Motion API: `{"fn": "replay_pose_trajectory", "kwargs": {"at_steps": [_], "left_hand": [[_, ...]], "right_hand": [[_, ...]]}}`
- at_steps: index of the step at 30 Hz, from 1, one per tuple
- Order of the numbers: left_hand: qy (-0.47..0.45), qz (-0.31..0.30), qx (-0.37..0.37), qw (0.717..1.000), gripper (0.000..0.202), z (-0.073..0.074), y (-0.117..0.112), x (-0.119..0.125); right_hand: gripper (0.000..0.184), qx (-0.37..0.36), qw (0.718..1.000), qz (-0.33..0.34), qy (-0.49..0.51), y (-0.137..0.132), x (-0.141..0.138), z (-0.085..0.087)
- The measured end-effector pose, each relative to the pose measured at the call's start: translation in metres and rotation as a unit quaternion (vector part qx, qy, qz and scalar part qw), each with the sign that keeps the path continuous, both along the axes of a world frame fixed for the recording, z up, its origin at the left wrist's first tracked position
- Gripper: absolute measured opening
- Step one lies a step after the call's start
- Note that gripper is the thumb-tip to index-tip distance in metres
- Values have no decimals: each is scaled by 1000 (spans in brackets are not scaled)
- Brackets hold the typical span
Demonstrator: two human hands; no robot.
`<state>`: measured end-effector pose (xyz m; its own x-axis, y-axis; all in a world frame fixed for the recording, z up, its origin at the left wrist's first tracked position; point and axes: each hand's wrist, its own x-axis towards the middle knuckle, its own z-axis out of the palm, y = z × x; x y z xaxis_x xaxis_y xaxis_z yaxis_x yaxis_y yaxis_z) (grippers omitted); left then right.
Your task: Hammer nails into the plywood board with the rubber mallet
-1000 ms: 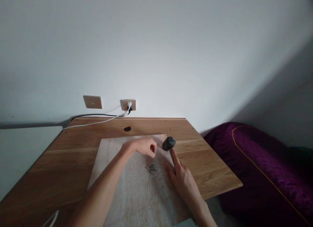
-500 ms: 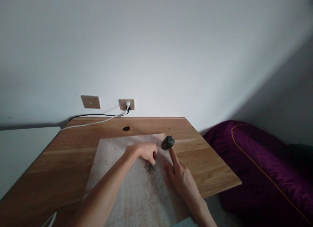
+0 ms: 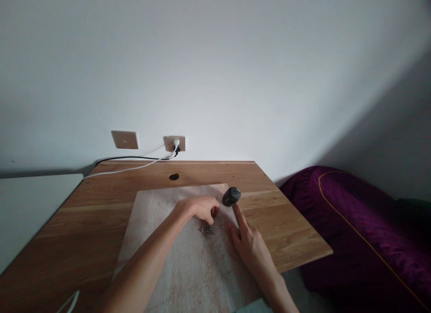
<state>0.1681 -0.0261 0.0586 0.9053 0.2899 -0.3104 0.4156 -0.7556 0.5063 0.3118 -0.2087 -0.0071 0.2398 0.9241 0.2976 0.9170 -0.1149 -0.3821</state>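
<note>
My right hand [image 3: 251, 243] is wrapped round the handle of a hammer [image 3: 231, 196], whose dark head points up and away over the board's right edge. One finger lies along the handle. Over a pale, worn board [image 3: 182, 272] hovers my left hand [image 3: 204, 209], its fingers curled and the thumb pointing down; whatever they pinch is hidden. Just below the thumb lies a small pile of nails [image 3: 206, 231]. A thin upright thing, perhaps a nail, shows faintly beyond the left knuckles.
The board rests on a wooden desk [image 3: 292, 232] with a round cable hole [image 3: 173, 177]. Cables run from a wall socket [image 3: 174, 143] along the back. A white panel [image 3: 37, 209] stands at left, and a purple cover [image 3: 350, 223] lies beyond the right edge.
My left hand has shifted slightly up and away from the nails, its thumb and fingers a little less tightly curled. More of the pile shows. My right hand and the hammer have hardly moved.
</note>
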Motion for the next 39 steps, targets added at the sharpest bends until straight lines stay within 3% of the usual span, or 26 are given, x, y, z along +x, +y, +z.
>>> {"fn": "replay_pose_trajectory", "kwargs": {"at_steps": [9,15,25,32,39], "left_hand": [[-161,117,-30,979,23,-13,40,-25],[-208,158,1,965,23,-15,47,-31],[-218,150,75,961,16,-29,46,-23],[-217,151,66,962,14,-31,46,-24],[-128,112,53,984,17,-25,39,-23]], "right_hand": [[62,16,1000,0,-10,-1,0,-3],[63,-9,1000,0,7,-1,1,1],[62,-21,1000,-14,2,0,0,-1],[62,-34,999,-11,5,0,-1,3],[61,-16,1000,-15,-7,0,1,-1]]}}
